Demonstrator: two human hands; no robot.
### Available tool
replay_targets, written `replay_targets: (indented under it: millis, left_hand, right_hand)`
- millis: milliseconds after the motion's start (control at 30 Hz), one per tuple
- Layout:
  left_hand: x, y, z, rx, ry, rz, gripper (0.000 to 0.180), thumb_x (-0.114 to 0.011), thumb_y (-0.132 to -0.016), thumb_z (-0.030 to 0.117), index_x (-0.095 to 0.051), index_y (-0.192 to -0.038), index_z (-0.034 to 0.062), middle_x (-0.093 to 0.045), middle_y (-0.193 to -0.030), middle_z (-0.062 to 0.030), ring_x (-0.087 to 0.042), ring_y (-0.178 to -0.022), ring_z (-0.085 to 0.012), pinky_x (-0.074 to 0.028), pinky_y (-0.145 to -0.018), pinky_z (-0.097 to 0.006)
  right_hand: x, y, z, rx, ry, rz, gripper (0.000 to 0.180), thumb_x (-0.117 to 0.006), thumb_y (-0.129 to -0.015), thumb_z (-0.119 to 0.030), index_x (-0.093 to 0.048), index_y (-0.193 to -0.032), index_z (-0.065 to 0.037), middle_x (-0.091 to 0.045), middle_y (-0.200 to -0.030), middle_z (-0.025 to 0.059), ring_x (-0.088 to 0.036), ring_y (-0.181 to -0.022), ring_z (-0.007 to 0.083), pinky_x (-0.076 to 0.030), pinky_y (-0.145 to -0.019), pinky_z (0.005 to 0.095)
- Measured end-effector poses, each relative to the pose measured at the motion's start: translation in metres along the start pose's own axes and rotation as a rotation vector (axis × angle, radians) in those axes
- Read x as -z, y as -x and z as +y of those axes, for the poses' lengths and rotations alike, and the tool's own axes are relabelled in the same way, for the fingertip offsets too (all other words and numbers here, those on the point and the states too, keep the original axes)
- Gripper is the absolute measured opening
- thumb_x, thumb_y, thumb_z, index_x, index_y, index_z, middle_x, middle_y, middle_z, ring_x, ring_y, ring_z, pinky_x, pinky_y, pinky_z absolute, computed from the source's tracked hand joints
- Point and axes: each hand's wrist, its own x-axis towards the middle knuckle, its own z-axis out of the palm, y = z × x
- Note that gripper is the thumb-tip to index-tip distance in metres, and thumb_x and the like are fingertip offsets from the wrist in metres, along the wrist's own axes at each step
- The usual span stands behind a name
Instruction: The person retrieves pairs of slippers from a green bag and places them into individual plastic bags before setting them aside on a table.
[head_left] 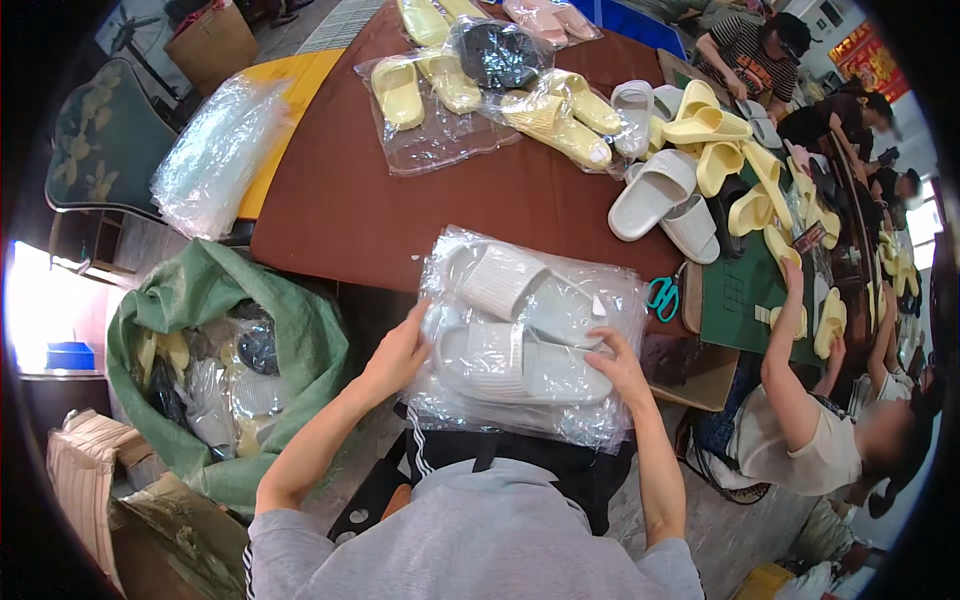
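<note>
A pair of light grey slippers (560,372) lies side by side over my lap, on a stack of clear plastic bags (450,408). Whether the pair is inside the top bag, I cannot tell for sure. My left hand (398,352) grips the left edge of the plastic, beside the slippers' toe ends. On the right, my right hand (624,372) has its thumb and fingers closed at the slippers' heels. Some of its fingers are hidden.
Bagged yellow slippers (398,92) and a loose slipper pile (655,195) lie on the brown table (330,190). Teal scissors (662,298) rest near its edge. A green sack (180,425) of bagged slippers stands left. Co-workers sit right, one person's arm (785,350) reaching over slippers.
</note>
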Motion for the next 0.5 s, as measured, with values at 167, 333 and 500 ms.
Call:
replay_targets:
  millis: [167,333,500]
  left_hand:
    - [-0.003,-0.018,0.022,-0.29,-0.361,0.199,0.056,-0.066,-0.083,0.015,-0.046,-0.134,-0.0001,-0.045,-0.136,-0.0213,-0.045,-0.123,-0.0387,-0.04,-0.101,-0.046]
    - [-0.062,-0.069,0.0,-0.203,-0.089,0.328,0.063,-0.05,-0.094,0.015,-0.023,-0.147,-0.0045,-0.029,-0.152,-0.0225,-0.022,-0.142,-0.0406,-0.017,-0.117,-0.047]
    - [-0.086,-0.076,-0.003,-0.186,-0.23,0.302,0.064,-0.043,-0.098,0.028,-0.018,-0.15,-0.0015,-0.023,-0.156,-0.0172,-0.013,-0.146,-0.0382,-0.011,-0.118,-0.049]
  right_hand:
    - [0.019,-0.008,0.013,0.004,0.209,-0.086,0.036,-0.07,-0.079,-0.009,-0.06,-0.114,-0.006,-0.062,-0.114,0.0058,-0.052,-0.112,0.0153,-0.038,-0.099,0.0302]
    - [0.012,-0.016,0.022,0.08,0.253,-0.056,0.035,-0.072,-0.08,-0.007,-0.061,-0.114,-0.006,-0.061,-0.11,0.0007,-0.052,-0.104,0.0102,-0.044,-0.09,0.026]
    - [0.036,0.002,0.015,0.063,0.106,0.006,0.034,-0.075,-0.079,-0.006,-0.066,-0.111,-0.006,-0.065,-0.1,-0.0007,-0.055,-0.084,0.0043,-0.046,-0.076,0.0214]
